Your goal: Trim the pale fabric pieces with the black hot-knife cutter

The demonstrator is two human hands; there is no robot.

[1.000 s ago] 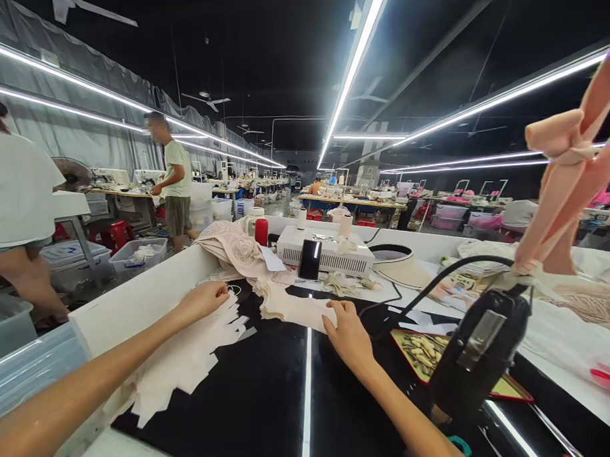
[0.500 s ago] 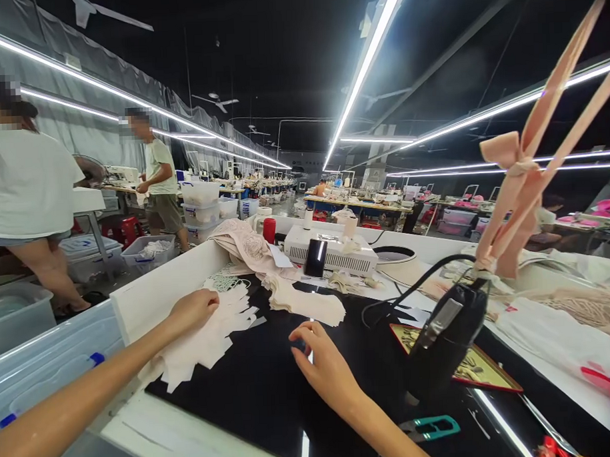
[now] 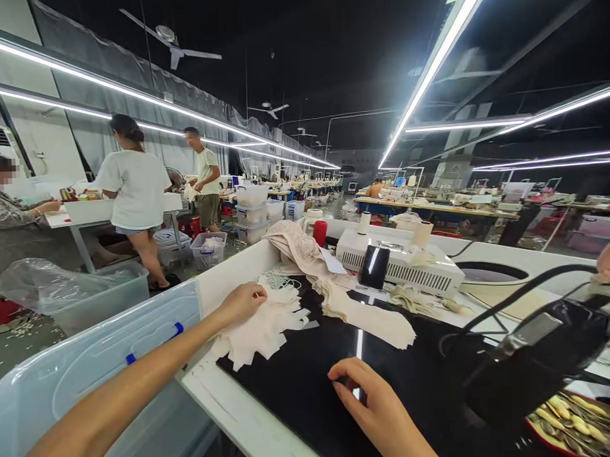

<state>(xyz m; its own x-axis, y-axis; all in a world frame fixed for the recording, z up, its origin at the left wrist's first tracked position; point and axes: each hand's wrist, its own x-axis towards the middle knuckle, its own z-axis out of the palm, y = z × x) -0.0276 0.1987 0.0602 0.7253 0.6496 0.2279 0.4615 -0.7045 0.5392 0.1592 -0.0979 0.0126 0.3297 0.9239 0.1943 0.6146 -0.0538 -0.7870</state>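
My left hand (image 3: 243, 302) rests over the fanned pile of pale fabric pieces (image 3: 263, 326) at the left of the black tabletop (image 3: 310, 381). Its fingers are pressed together, and whatever they hold is too small to make out. Above the black surface hovers my right hand (image 3: 368, 393), its thumb and index finger slightly apart with nothing between them. A stack of cream fabric (image 3: 378, 319) lies behind it. Further back are a black phone (image 3: 375, 267), a red thread spool (image 3: 320, 232) and a bundle of lacy fabric (image 3: 295, 245).
A black machine (image 3: 524, 354) with a thick cable stands at the right, beside a tray of small metal parts (image 3: 574, 419). Behind the phone is a white vented box (image 3: 399, 258). A blue-lidded bin (image 3: 104, 369) adjoins the table's left side. Several people are at the left.
The view has swung left, so table items appear further right and another seated person shows at the left. Both hands keep nearly the same pose over the table.
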